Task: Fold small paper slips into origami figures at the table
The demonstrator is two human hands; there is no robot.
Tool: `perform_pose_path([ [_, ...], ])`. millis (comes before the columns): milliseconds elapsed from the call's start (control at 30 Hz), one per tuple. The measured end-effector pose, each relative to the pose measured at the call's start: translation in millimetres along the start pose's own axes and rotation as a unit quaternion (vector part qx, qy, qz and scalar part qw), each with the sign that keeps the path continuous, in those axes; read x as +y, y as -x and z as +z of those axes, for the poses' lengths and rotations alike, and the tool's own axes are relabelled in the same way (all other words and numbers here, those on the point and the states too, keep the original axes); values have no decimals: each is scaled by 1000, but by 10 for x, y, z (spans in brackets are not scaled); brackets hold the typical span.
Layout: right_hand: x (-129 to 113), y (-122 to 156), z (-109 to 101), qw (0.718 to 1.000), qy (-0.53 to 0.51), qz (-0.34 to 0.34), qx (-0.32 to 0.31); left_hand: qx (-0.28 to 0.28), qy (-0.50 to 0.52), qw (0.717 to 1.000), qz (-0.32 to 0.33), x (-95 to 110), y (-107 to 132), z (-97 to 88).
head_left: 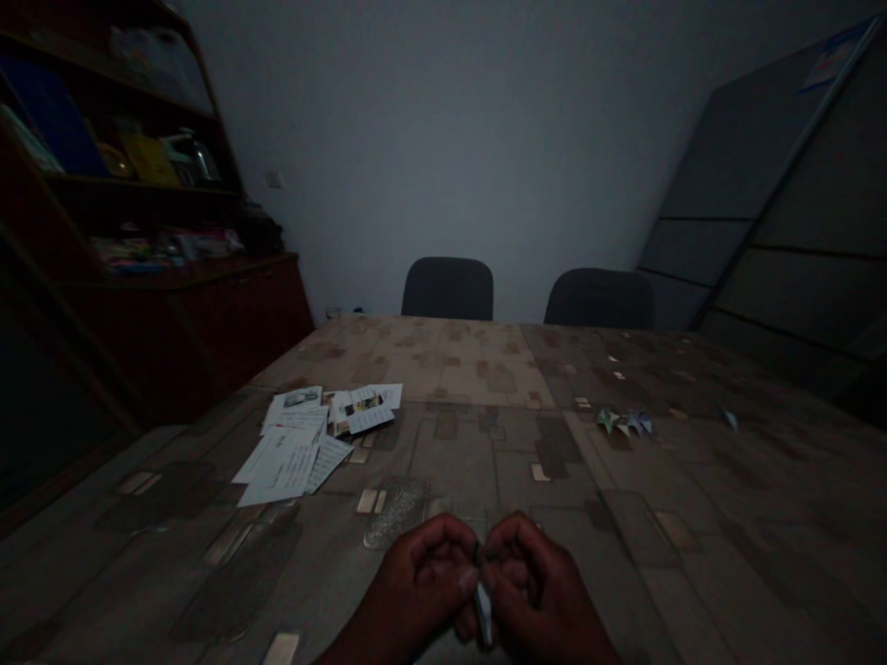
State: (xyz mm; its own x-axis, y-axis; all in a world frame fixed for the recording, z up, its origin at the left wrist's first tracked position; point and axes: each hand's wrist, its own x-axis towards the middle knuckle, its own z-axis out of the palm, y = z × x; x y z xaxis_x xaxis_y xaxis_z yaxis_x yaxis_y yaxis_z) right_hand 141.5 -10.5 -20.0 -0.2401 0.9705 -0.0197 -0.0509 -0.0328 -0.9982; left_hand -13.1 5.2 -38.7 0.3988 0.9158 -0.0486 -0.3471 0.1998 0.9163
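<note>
At the near edge of the table, my left hand point(433, 577) and my right hand point(530, 582) meet, with fingers curled and thumbs close together. Between them they pinch a small folded piece of paper point(483, 614), whose pale narrow end points down toward me. Most of the paper is hidden by the fingers. Off to the right on the table lie several small folded paper pieces point(625, 422), and one more small folded piece point(730, 419) sits farther right. A spread pile of printed paper sheets point(284, 462) rests to the left.
A patterned cloth covers the table point(443, 360). Beyond its far edge stand two dark chairs, a left chair point(447, 288) and a right chair point(600, 297). A loaded shelf cabinet point(236, 314) is on the left; a grey panelled partition point(721, 185) leans into view at right. The room is dim.
</note>
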Motion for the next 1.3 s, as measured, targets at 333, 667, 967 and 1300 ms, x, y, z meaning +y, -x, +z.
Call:
perform_pose_path([
  [333, -225, 34, -7, 998, 58, 3, 9, 4, 0, 1000, -12, 56, 25, 50],
  [667, -155, 24, -23, 995, 103, -8, -14, 60, -127, 990, -5, 191, 95, 161],
  [967, -161, 24, -21, 986, 166, -27, 1, 74, -474, 857, 186, 410, 164, 200],
  [1300, -170, 25, -17, 984, 177, -21, -11, 69, -473, 840, 256, 438, 145, 138],
])
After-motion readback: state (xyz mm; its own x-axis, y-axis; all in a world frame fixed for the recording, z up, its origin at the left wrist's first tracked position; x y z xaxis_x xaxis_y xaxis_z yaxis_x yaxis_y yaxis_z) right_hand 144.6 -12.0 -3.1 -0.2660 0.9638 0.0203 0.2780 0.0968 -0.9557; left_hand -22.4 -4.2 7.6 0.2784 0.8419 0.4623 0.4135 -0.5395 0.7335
